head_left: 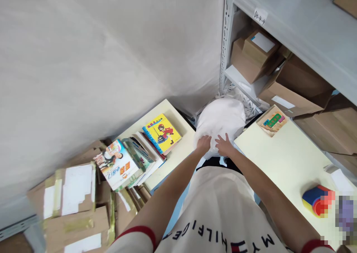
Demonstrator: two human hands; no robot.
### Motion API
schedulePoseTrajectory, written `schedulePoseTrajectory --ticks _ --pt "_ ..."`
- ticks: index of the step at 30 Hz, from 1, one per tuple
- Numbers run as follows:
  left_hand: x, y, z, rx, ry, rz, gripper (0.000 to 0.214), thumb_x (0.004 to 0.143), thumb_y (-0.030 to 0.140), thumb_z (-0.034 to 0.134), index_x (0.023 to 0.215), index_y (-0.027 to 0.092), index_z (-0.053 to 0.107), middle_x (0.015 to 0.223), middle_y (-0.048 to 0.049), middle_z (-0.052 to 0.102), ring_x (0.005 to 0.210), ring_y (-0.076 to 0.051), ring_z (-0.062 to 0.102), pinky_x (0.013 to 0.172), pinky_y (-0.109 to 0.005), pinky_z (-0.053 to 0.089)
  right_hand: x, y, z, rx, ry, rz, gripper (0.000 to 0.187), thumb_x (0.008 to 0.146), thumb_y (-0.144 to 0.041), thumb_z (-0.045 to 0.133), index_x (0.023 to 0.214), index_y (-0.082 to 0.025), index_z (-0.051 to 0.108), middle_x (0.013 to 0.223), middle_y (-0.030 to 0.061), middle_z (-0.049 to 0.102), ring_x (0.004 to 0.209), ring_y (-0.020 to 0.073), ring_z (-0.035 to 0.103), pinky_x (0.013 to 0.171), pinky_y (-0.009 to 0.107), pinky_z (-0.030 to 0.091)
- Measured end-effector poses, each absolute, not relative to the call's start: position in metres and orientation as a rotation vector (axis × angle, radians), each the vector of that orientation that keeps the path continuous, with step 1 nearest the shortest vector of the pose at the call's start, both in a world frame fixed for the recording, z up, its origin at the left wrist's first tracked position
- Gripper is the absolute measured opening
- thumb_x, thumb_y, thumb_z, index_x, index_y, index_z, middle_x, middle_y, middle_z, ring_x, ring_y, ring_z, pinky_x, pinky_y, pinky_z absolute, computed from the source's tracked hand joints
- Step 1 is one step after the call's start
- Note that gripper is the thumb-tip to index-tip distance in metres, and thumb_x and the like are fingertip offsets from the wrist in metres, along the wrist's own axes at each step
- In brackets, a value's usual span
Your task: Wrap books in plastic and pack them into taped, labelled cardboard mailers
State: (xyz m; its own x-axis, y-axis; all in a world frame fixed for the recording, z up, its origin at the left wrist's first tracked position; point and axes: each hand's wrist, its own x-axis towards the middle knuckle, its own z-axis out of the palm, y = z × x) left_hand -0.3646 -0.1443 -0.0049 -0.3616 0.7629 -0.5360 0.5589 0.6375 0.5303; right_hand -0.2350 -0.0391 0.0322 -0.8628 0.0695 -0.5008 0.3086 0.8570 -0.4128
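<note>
A bulging white plastic bag (220,121) sits low on the floor between two pale tables, in front of a metal shelf. My left hand (203,144) rests on the bag's near left side, fingers curled into the plastic. My right hand (224,146) lies on the bag just beside it, fingers spread flat on the surface. Both arms reach down and forward from my white shirt.
The left table (178,154) holds a fanned pile of books (139,156), with taped cardboard boxes (75,208) beside it. The right table (284,160) carries a wooden puzzle tray (272,121) and a coloured toy (318,201). The shelf rack (226,37) holds cardboard boxes (259,54).
</note>
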Motion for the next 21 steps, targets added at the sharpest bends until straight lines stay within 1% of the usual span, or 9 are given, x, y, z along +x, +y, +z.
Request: schedulePoseTrajectory --ticks 3,5,7,9,12,15,16,18,21 --pt "-0.367 -0.138 -0.006 1.103 2.023 0.36 0.026 0.08 0.011 0.054 0.096 0.023 0.071 0.125 -0.0106 0.065 0.13 -0.032 0.046 0.113 -0.051 0.029 -0.231 -0.04 0.031 0.315 2.524 -0.675 0.03 0.077 -0.011 0.061 0.1 -0.024 0.075 0.133 0.01 0.063 0.144 0.0377 0.032 0.114 0.072 0.0" --pt "-0.368 -0.136 -0.005 1.13 2.004 0.372 0.019 0.079 0.012 0.056 0.08 0.024 0.071 0.108 -0.0107 0.07 0.129 -0.033 0.046 0.114 -0.052 0.027 -0.229 -0.041 0.034 0.315 2.506 -0.667 0.03 0.078 -0.011 0.06 0.102 -0.022 0.074 0.132 0.0118 0.063 0.144 0.038 0.031 0.113 0.073 0.002" --pt "-0.37 -0.134 -0.001 1.128 1.999 0.378 0.016 0.078 0.013 0.058 0.071 0.023 0.069 0.09 -0.0117 0.071 0.123 -0.034 0.049 0.111 -0.053 0.029 -0.227 -0.041 0.04 0.321 2.495 -0.68 0.03 0.079 -0.01 0.059 0.103 -0.021 0.074 0.134 0.013 0.061 0.144 0.0377 0.031 0.113 0.074 0.004" --pt "-0.373 -0.133 0.006 1.115 2.013 0.393 0.017 0.078 0.013 0.057 0.073 0.022 0.07 0.09 -0.012 0.071 0.12 -0.034 0.051 0.109 -0.054 0.032 -0.226 -0.039 0.046 0.372 2.522 -0.736 0.031 0.082 -0.011 0.057 0.108 -0.021 0.072 0.14 0.0133 0.057 0.144 0.0359 0.033 0.113 0.073 0.007" --pt "-0.379 -0.131 0.023 1.096 2.046 0.446 0.024 0.082 0.014 0.051 0.088 0.024 0.072 0.109 -0.0084 0.071 0.12 -0.03 0.053 0.105 -0.05 0.038 -0.23 -0.034 0.056 0.596 2.608 -0.895 0.031 0.087 -0.02 0.056 0.115 -0.02 0.069 0.148 0.0143 0.049 0.143 0.0331 0.036 0.114 0.069 0.014" --pt "-0.384 -0.126 0.047 1.081 2.078 0.588 0.028 0.085 0.017 0.047 0.095 0.026 0.071 0.109 -0.0058 0.071 0.118 -0.028 0.056 0.1 -0.046 0.044 -0.238 -0.027 0.068 0.732 2.648 -1.125 0.024 0.085 -0.03 0.063 0.104 -0.02 0.073 0.15 0.013 0.046 0.143 0.0335 0.035 0.114 0.065 0.022" --pt "-0.384 -0.123 0.056 1.086 2.082 0.65 0.026 0.084 0.017 0.048 0.096 0.025 0.071 0.107 -0.0061 0.072 0.116 -0.028 0.057 0.097 -0.045 0.046 -0.24 -0.025 0.073 0.721 2.662 -1.213 0.021 0.083 -0.031 0.065 0.099 -0.021 0.074 0.149 0.0118 0.048 0.142 0.0328 0.038 0.114 0.063 0.025" --pt "-0.386 -0.115 0.072 1.091 2.07 0.783 0.023 0.083 0.019 0.051 0.098 0.024 0.068 0.104 -0.0065 0.072 0.111 -0.028 0.061 0.092 -0.042 0.048 -0.245 -0.019 0.084 0.723 2.701 -1.393 0.018 0.082 -0.029 0.064 0.096 -0.023 0.075 0.141 0.0097 0.057 0.133 0.0289 0.05 0.113 0.055 0.034" --pt "-0.391 -0.103 0.091 1.036 2.004 0.992 0.022 0.082 0.025 0.057 0.103 0.024 0.062 0.099 -0.0043 0.072 0.098 -0.024 0.067 0.083 -0.035 0.051 -0.244 -0.006 0.1 0.915 2.718 -1.647 0.021 0.084 -0.026 0.057 0.095 -0.024 0.075 0.113 0.0062 0.073 0.106 0.0223 0.068 0.1 0.042 0.05"
